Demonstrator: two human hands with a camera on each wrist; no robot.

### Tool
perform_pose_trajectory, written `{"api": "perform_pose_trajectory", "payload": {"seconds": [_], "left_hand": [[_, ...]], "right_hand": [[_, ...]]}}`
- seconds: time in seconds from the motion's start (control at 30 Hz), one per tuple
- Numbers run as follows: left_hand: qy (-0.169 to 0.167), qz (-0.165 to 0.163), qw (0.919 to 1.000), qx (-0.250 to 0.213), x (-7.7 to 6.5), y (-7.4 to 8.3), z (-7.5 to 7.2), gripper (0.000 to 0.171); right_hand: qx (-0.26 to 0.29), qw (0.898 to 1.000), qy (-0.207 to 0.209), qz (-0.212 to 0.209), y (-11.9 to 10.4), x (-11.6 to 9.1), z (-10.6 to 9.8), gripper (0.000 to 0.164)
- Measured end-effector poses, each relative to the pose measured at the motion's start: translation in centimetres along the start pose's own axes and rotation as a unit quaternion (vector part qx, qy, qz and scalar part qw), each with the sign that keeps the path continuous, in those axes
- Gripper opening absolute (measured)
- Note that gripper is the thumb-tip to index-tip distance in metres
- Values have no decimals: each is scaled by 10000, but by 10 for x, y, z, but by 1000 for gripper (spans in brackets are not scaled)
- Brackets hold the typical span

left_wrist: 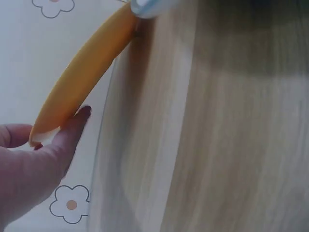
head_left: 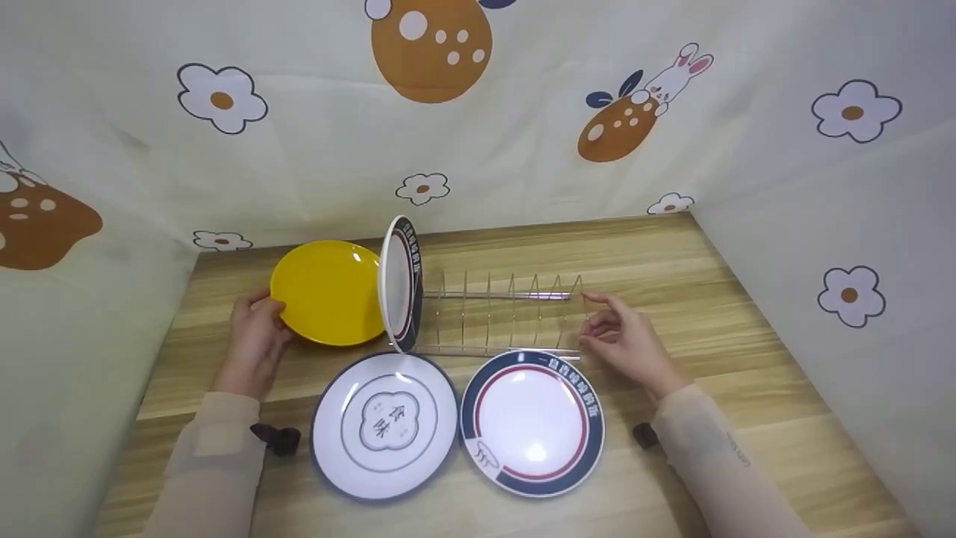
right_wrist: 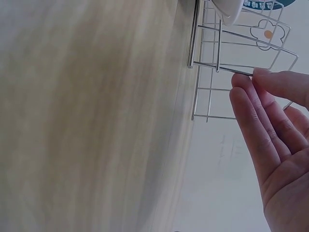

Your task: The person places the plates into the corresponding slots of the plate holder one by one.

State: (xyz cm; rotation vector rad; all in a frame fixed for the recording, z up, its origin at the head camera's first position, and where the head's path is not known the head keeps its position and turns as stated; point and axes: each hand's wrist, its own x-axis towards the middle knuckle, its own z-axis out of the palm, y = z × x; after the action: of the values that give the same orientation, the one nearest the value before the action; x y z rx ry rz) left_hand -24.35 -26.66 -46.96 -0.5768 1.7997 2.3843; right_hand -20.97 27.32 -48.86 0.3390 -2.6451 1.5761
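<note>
My left hand [head_left: 258, 332] grips a yellow plate [head_left: 325, 293] by its left rim, thumb over the edge and fingers beneath. In the left wrist view the yellow plate [left_wrist: 82, 72] is tilted, with its underside above the wooden table. Its right side meets a white plate with a dark blue rim [head_left: 402, 284], which stands on edge at the left end of a wire dish rack [head_left: 489, 347]. My right hand [head_left: 627, 340] pinches the rack's right end wire between thumb and fingertips. In the right wrist view the rack's wires [right_wrist: 219, 46] run up to those fingertips.
In front of the rack lie two plates side by side: a white one with a grey flower outline [head_left: 388, 478] and one with a dark blue rim [head_left: 532, 426]. A patterned cloth [head_left: 523, 134] hangs behind and beside the wooden table [head_left: 747, 359].
</note>
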Motion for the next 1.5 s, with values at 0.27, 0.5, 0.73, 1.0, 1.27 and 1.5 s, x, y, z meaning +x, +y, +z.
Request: {"api": "perform_pose_trajectory", "payload": {"seconds": [0.27, 0.5, 0.73, 1.0, 1.27, 1.5], "left_hand": [[-792, -70, 9930, -870, -5, 1, -14, 68], [-1418, -148, 9870, -745, -7, -1, -27, 82], [-1807, -26, 9808, -737, -10, -7, -34, 78], [-1961, 205, 9788, -549, -15, -10, -39, 74], [-1925, 349, 9793, -514, -25, -9, -45, 69], [-1914, 736, 9771, -575, -37, -7, -48, 68]], "right_hand": [[-10, 10000, -64, -25, 0, 1, 0, 72], [-179, 9998, 6, -26, -1, 0, 0, 71], [-222, 9997, 15, -36, -1, 0, 1, 71], [-119, 9999, 7, 84, 0, -1, 0, 73], [-68, 9999, -26, 96, -1, 0, -1, 73], [-142, 9999, -5, 53, 1, 0, -1, 73]]}}
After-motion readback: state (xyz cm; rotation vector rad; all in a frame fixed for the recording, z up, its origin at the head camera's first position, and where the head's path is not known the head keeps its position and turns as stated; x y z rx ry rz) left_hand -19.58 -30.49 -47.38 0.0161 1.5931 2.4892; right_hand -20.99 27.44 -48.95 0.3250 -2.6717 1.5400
